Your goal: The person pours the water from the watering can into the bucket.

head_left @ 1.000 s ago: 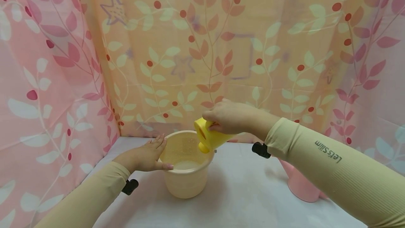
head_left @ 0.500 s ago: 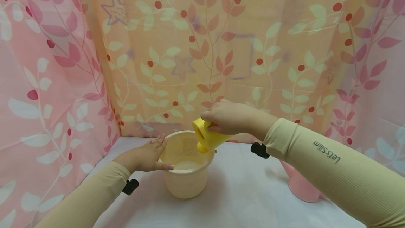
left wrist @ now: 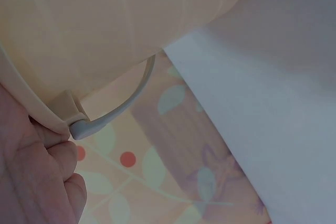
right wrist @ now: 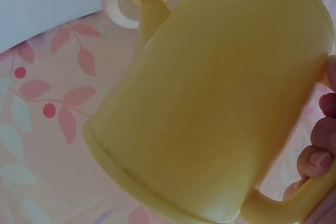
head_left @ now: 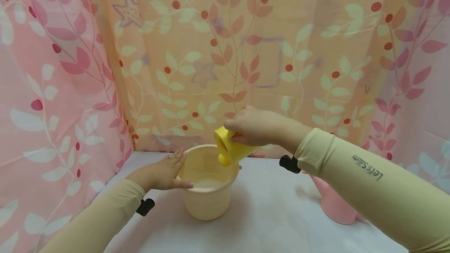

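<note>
A cream plastic bucket point(head_left: 208, 202) stands upright on the white-covered table, its inside wall dotted with droplets. My left hand point(head_left: 163, 173) rests on its left rim, thumb and fingers spread along the edge. In the left wrist view, my fingers point(left wrist: 65, 156) lie by the rim near the grey bail handle point(left wrist: 123, 103). My right hand point(head_left: 256, 126) grips the handle of a yellow watering can point(head_left: 237, 152), tilted with its rose over the bucket opening. The right wrist view shows the can's body point(right wrist: 210, 108) and my fingers point(right wrist: 320, 140) curled round its handle.
On the right, a pink container point(head_left: 337, 204) stands on the table point(head_left: 274, 210), partly hidden behind my right sleeve point(head_left: 372, 184). Leaf-patterned curtains point(head_left: 246, 50) enclose the table at the back and both sides. A small black camera point(head_left: 290, 164) sits at my right wrist.
My right hand and the watering can have risen slightly, and the can's rose has shifted a little left and up. My left hand and the bucket have stayed put.
</note>
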Action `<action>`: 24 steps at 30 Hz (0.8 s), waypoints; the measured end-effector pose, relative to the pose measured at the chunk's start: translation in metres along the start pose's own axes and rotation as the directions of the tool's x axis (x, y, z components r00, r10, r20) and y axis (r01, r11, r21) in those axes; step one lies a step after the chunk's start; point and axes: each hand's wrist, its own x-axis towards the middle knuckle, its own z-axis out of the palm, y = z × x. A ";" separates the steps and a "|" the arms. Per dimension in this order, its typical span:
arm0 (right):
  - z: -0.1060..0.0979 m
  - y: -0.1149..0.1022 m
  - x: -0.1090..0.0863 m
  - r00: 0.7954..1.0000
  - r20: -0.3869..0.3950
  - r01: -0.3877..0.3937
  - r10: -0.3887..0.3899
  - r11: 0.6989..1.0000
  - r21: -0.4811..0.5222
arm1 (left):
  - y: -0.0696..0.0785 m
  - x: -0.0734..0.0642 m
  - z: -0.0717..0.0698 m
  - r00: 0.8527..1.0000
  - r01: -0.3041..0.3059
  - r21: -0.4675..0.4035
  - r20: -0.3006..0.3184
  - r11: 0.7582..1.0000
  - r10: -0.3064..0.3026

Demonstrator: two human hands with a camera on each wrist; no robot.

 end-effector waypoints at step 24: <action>0.052 0.032 -0.050 0.919 -0.214 -0.175 0.332 0.828 0.533 | 0.001 -0.001 0.001 1.000 -0.004 -0.009 0.008 1.000 0.004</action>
